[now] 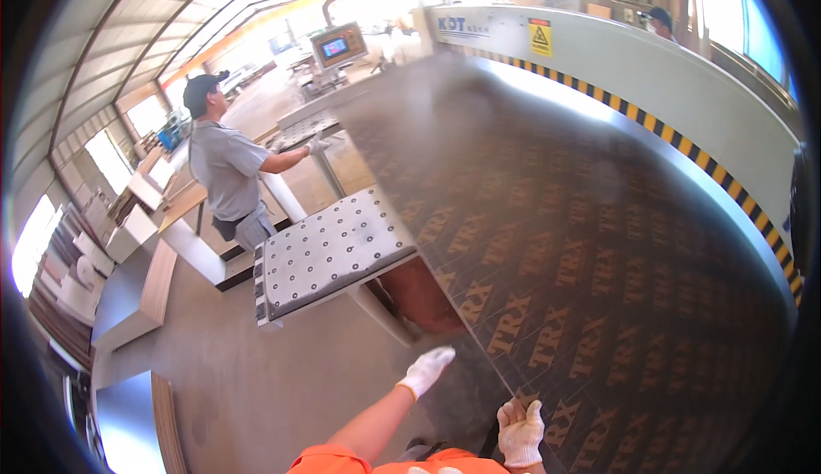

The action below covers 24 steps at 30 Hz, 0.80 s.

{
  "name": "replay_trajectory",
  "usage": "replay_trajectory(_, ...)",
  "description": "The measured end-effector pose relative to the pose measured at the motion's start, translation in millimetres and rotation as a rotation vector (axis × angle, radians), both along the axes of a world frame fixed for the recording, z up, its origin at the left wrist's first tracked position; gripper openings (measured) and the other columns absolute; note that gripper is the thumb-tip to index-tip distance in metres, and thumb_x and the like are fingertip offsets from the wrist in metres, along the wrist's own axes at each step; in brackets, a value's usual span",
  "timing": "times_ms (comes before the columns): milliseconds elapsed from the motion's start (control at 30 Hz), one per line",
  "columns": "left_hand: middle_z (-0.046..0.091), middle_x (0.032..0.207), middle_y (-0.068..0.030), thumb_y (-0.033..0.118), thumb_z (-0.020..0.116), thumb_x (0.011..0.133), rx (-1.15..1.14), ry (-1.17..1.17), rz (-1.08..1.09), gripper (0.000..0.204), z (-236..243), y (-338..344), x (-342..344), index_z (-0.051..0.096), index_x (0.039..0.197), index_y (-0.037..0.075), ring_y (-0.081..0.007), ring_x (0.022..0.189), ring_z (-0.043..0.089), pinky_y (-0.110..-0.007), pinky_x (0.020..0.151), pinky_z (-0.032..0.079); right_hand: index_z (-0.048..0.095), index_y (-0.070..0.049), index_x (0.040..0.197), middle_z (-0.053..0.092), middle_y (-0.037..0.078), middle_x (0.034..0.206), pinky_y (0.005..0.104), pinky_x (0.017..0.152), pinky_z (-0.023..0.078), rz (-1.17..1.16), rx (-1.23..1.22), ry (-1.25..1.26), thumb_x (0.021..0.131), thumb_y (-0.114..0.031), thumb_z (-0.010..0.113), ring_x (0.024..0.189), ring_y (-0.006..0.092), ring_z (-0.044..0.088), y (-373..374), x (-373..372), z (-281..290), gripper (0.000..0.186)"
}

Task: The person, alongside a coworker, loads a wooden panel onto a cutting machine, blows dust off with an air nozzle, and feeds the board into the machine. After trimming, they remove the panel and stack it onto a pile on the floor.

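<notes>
A large dark brown panel (547, 243) with printed lettering all over its face lies flat across the right half. At its near edge my right hand (520, 433), in a white work glove, has its fingers curled on the rim with the thumb raised. My left hand (428, 370), also in a white glove, is held out over the floor to the left of the panel's edge. Its fingers are stretched out, and nothing shows in it. Beyond it stands a support table (333, 247) with a white top full of round dots, right against the panel's edge.
A machine beam (616, 55) with a black-and-yellow striped edge spans the panel's far right side. A co-worker (227, 153) in grey stands at the left, gloved hands near another dotted table. A control screen (338, 46) stands behind. Stacked boards (137, 290) lie on the floor at left.
</notes>
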<state>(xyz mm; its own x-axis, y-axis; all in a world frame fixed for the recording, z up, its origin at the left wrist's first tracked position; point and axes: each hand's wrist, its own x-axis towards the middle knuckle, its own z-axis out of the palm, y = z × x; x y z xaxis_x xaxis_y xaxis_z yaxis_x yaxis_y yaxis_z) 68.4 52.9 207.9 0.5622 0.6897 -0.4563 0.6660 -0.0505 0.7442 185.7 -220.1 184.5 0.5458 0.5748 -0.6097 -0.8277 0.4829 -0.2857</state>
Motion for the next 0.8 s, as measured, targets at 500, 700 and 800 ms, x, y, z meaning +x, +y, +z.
replay_trajectory(500,0.070,0.109,-0.0141,0.034,0.096,0.085,-0.516,-0.387,0.726,0.053,-31.2,-59.1,-194.0,0.070,0.109,-0.006,-0.0225,0.084,0.069,-0.041,0.067,0.058,0.077,-0.003,0.115,0.076,0.015,0.104,0.0321,0.068,0.057,0.721,-0.858,-0.599,0.105,-0.031,0.068,0.085,0.0243,0.074,-219.0,-250.6,78.4,0.031)
replay_trajectory(700,0.073,0.113,-0.0226,0.053,0.089,0.087,-0.334,-0.188,0.666,0.068,-7.0,-142.0,-263.2,0.070,0.108,-0.009,-0.0300,0.092,0.071,-0.043,0.083,0.058,0.073,0.005,0.130,0.072,0.023,0.133,0.0476,0.114,0.050,0.215,-1.415,-1.705,0.099,-0.018,0.075,0.127,0.0406,0.065,-289.4,-230.3,84.5,0.038)
replay_trajectory(800,0.072,0.121,-0.0298,0.069,0.077,0.089,-0.145,0.179,0.450,0.087,9.4,-168.8,-283.2,0.068,0.122,-0.011,-0.0422,0.107,0.071,-0.046,0.101,0.053,0.072,0.004,0.130,0.070,0.025,0.135,0.0536,0.116,0.047,0.250,-1.607,-1.848,0.101,-0.023,0.072,0.131,0.0458,0.061,-312.3,-189.5,77.2,0.040)
